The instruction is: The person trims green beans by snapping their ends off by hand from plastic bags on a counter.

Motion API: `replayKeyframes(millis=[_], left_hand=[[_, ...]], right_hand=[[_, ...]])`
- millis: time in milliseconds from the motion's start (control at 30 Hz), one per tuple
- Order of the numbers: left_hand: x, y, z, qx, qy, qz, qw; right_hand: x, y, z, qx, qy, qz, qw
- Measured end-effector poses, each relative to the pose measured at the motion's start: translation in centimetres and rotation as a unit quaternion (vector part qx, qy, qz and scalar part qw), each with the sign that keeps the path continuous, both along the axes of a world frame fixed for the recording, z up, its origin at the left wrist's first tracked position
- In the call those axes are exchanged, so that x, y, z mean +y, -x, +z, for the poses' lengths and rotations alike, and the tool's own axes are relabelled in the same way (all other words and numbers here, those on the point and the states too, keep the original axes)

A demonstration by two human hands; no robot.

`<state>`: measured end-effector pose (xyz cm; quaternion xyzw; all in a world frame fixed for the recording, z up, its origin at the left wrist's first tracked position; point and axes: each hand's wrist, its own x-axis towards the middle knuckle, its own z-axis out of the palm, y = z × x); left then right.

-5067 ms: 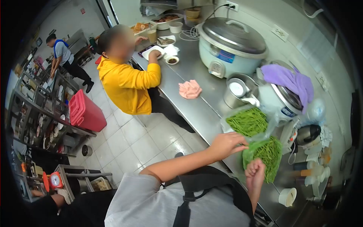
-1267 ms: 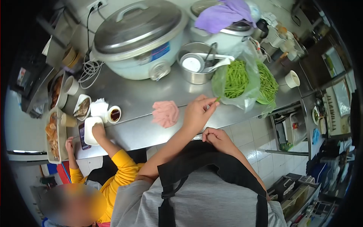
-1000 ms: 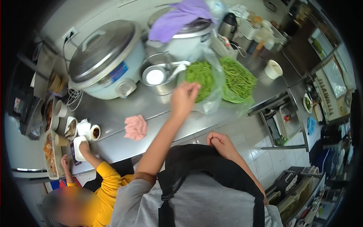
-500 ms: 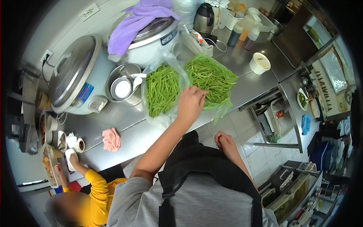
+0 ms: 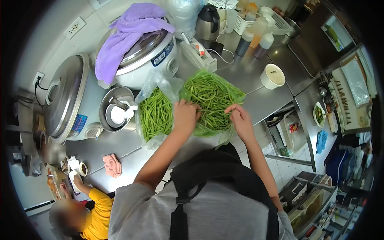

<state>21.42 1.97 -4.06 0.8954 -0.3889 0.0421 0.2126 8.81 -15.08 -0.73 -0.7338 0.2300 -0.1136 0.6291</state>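
My left hand [image 5: 186, 117] is closed at the near left side of the open green bag [image 5: 207, 131], its fingertips pinching a thin green bean [image 5: 208, 111]. The bean stretches over the pile of long, thin beans [image 5: 212, 94] in that bag. At the bag's right side my right hand [image 5: 241, 120] is closed, with thumb and forefinger pinched at the bean's other end. Left of my left hand, a clear bag [image 5: 166, 86] holds cut green beans [image 5: 156, 116], thicker and brighter than the others.
Two large cookers [image 5: 66, 96] [image 5: 138, 60] stand along the wall, one under a purple towel [image 5: 120, 44]. Nearby are a metal pot [image 5: 113, 98], a pink cloth [image 5: 112, 165], a white tub [image 5: 273, 76] and sauce bottles [image 5: 244, 42]. Another person in yellow [image 5: 99, 216] sits lower left.
The view has swung toward the beans. My left hand has gone from the clear bag to the green bag. My right hand has risen from below the counter edge to the green bag.
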Motion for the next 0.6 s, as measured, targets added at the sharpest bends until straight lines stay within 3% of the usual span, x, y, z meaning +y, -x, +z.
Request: replayKeyframes(millis=[167,267,300,400,433,600], left_hand=[[-0.1,0.7,1.3,0.012,0.044,0.086,0.995],[-0.9,1.6,1.2,0.005,0.052,0.162,0.985],[-1.5,1.8,1.2,0.001,0.055,0.186,0.981],[-3.3,3.3,2.8,0.012,0.070,0.269,0.961],[-3.6,3.7,3.2,0.008,0.069,0.293,0.954],[-5.0,6.8,2.5,-0.026,0.078,0.396,0.915]], right_hand=[[-3.4,-5.7,-1.9,-0.011,0.116,0.098,0.988],[-5.3,-8.4,-4.2,0.090,0.173,0.208,0.958],[-5.8,-8.9,-5.3,0.039,0.157,0.235,0.958],[-8.2,-10.2,-3.9,-0.107,0.283,0.383,0.873],[-8.4,-10.3,-3.1,-0.068,0.237,0.420,0.873],[-9.7,-9.8,-2.0,-0.069,0.225,0.519,0.822]])
